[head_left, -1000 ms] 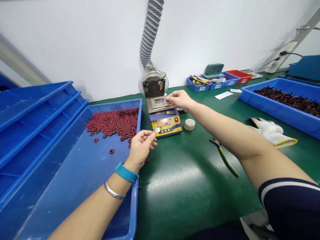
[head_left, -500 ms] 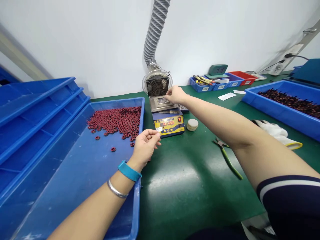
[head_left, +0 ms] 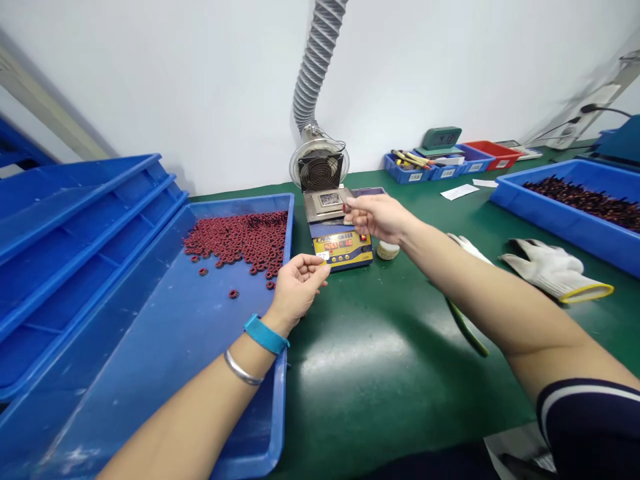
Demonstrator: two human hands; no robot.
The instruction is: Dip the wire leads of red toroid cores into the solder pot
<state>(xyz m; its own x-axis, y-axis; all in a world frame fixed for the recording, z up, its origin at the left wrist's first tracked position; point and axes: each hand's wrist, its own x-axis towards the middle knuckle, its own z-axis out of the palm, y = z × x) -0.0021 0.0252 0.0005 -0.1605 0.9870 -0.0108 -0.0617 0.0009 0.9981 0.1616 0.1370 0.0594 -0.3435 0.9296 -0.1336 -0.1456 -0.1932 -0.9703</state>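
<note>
My right hand [head_left: 373,217] pinches a small dark red wound ring [head_left: 346,208] just right of the metal top of a solder pot [head_left: 345,253] with a yellow front panel and red digits. My left hand [head_left: 301,283] is above the right rim of a large blue tray [head_left: 286,373], thumb and fingers pressed together; whatever they hold is hidden. Many red and black wound rings [head_left: 240,243] lie at the far end of that tray. A round whitish tin [head_left: 387,250] stands right of the pot, partly behind my right hand.
A fan [head_left: 321,171] with a grey duct [head_left: 319,63] stands behind the pot. White gloves [head_left: 555,270] and green-handled pliers [head_left: 467,330] lie at the right. Beyond them is a blue tray [head_left: 565,230] of dark parts. Small bins [head_left: 407,175] line the back; stacked blue trays [head_left: 80,247] stand left.
My right hand has moved back from over the pot's metal top to its right front side, and the red ring now shows in its fingers. The view has shifted slightly. The digits differ.
</note>
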